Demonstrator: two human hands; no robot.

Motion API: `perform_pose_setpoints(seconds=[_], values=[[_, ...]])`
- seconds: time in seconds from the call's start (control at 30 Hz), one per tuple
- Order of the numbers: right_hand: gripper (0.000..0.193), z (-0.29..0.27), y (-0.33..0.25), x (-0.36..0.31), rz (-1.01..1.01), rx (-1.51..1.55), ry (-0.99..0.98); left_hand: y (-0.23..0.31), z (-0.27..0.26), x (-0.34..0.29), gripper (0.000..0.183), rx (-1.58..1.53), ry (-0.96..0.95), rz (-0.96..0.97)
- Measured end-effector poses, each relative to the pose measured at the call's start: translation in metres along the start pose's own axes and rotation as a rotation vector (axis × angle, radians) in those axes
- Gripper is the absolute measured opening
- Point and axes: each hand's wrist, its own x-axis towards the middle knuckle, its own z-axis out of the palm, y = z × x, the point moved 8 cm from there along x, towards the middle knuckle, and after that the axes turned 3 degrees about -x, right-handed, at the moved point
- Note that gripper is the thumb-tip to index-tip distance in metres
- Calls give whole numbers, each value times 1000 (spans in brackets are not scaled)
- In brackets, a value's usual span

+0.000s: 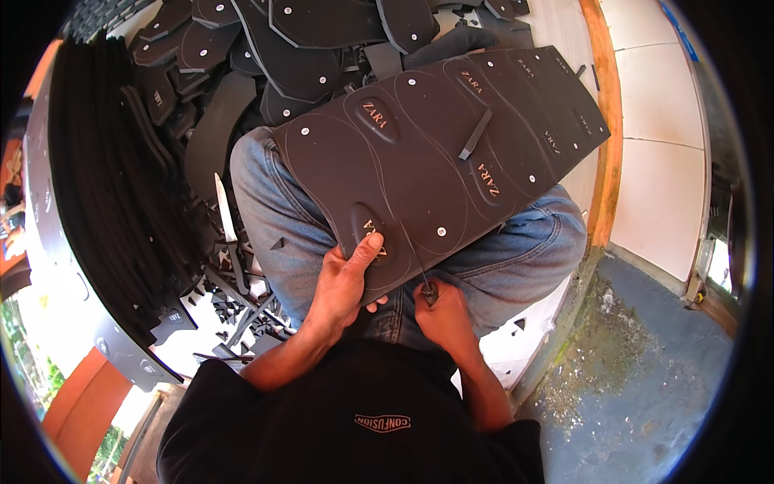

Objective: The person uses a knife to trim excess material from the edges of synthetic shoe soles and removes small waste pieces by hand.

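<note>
Across my lap lies a black foam sheet [387, 177], marked with curved sole outlines, raised oval pads, lettering and small white dots. My left hand [343, 282] grips its near left corner, thumb on top and fingers underneath. My right hand [445, 313] is closed around the dark handle of a knife [430, 290]. The knife's thin blade meets the sheet near its front edge, along an outline; how deep it goes is hard to see. A loose narrow black strip [476, 135] rests on top of the sheet.
Cut black sole pieces [322, 48] are heaped at the far side. A tall stack of black sheets [105, 185] stands at the left. Another knife [224, 208], blade bare, lies beside my left knee among scraps [242, 319]. A wooden edge [605, 145] borders the right.
</note>
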Motion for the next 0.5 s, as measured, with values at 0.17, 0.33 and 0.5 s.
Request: perform_pose_setpoints(seconds=[0.17, 0.33, 0.5], values=[[15, 3, -12, 14, 6, -2, -2, 1, -1, -2, 29, 25, 14, -21], [16, 9, -18, 25, -87, -18, 40, 1, 1, -2, 35, 3, -1, -24], [28, 11, -36, 32, -123, 104, 48, 1, 4, -2, 35, -19, -11, -13]])
